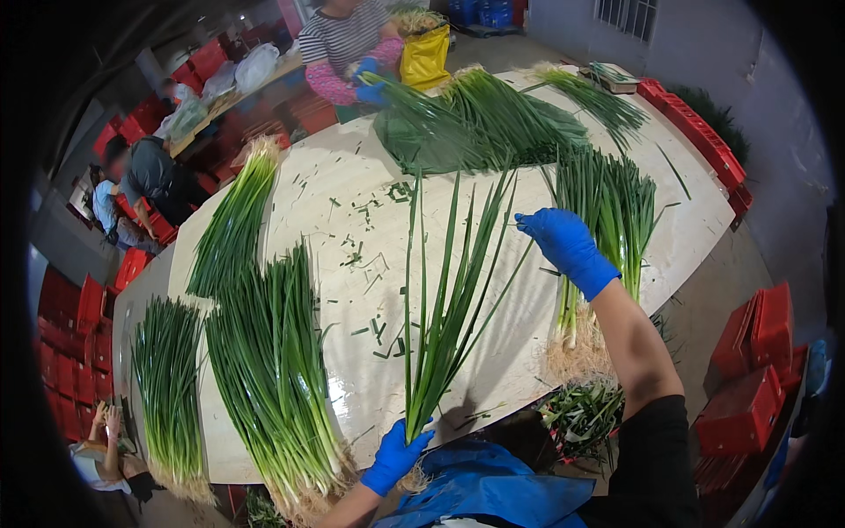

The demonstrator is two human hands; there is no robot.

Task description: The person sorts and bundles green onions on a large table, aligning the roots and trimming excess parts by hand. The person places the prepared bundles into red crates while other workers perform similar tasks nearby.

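My left hand [397,452], in a blue glove, grips a small bunch of green onions [443,343] low on the stems at the table's near edge. Its leaves fan upward over the table, and roots show below the hand. My right hand [558,243], also blue-gloved, is raised at the right of the leaf tips with fingertips pinched together; a thin leaf tip seems to touch them, but what they hold is unclear. Rooted green onions lie in a large pile [277,369] left of the bunch, and another pile [604,218] lies beyond my right forearm.
The pale tabletop [356,277] bears scattered leaf cuttings. Across it a co-worker in blue gloves handles more green onions [488,119] beside a yellow bag [424,58]. Red crates [739,409] stand at right; leaf waste [584,416] lies below the near edge. Other people are at left.
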